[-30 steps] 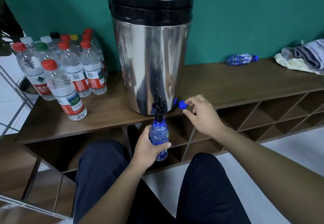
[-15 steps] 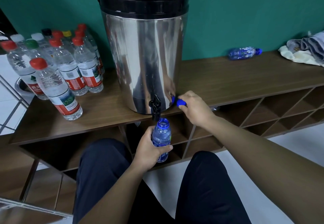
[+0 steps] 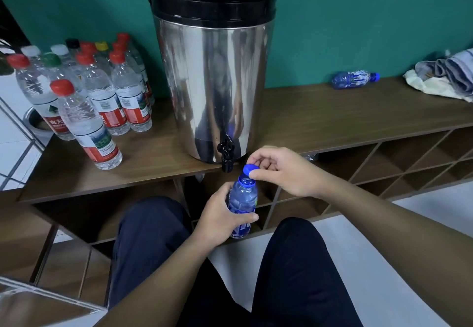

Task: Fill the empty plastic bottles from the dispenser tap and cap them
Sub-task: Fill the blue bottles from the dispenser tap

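A steel dispenser point(image 3: 212, 83) with a black lid stands on the wooden shelf point(image 3: 332, 119); its black tap point(image 3: 226, 156) hangs over the front edge. My left hand point(image 3: 220, 217) grips a small blue bottle point(image 3: 243, 198) upright, just below and right of the tap. My right hand point(image 3: 279, 170) pinches a blue cap point(image 3: 248, 169) held tilted right at the bottle's open mouth. The bottle's lower part is hidden by my fingers.
Several capped clear bottles point(image 3: 87, 91) with red, white, green and yellow caps stand left of the dispenser. Another blue bottle point(image 3: 354, 79) lies on its side at the back right, near folded cloths point(image 3: 450, 75). Lattice cubbies point(image 3: 399, 162) sit under the shelf.
My right hand picked the blue cap off the shelf and brought it to the bottle's mouth. My left hand lowered the bottle away from the tap and shifted it right.
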